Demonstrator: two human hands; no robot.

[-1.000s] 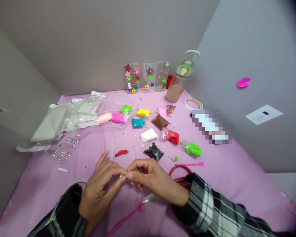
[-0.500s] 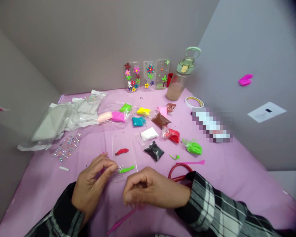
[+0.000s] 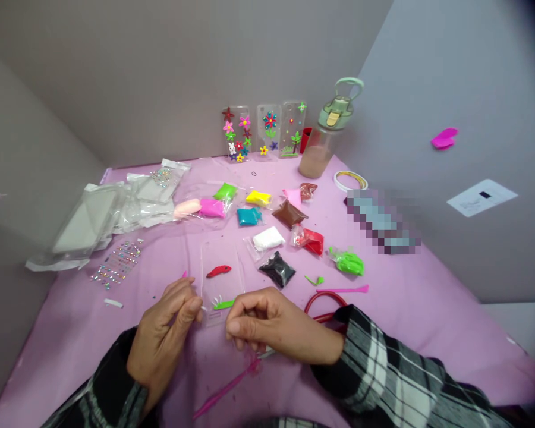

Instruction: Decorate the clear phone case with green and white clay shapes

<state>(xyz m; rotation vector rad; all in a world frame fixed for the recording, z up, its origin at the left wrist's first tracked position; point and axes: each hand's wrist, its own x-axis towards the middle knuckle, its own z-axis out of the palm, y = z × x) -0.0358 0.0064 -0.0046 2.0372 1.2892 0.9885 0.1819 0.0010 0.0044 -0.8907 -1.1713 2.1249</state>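
Observation:
My left hand point(image 3: 167, 336) is closed in a pinch at the left edge of a clear phone case point(image 3: 223, 252); a tiny white bit shows at its fingertips, too small to name. Thumb and fingers of my right hand point(image 3: 276, 327) are pressed together over the case's lower right; whatever they hold is hidden. On the case lie a red clay shape point(image 3: 218, 271) and a green clay strip point(image 3: 223, 305) with thin white strands at its left end. Below my right hand rests a pink modelling tool point(image 3: 225, 389). Red-handled scissors point(image 3: 325, 302) lie partly under the right wrist.
Several clay packets, among them black point(image 3: 277, 269), white point(image 3: 268, 239) and bright green point(image 3: 348, 261), spread beyond the case. Rhinestone stickers point(image 3: 117, 263) and packaged cases point(image 3: 89, 220) lie left. Decorated cases point(image 3: 236, 134) and a bottle point(image 3: 323, 131) stand at the back.
My left hand has drawn slightly left, away from the white strands. My right hand has shifted slightly up and now covers the green strip's right end.

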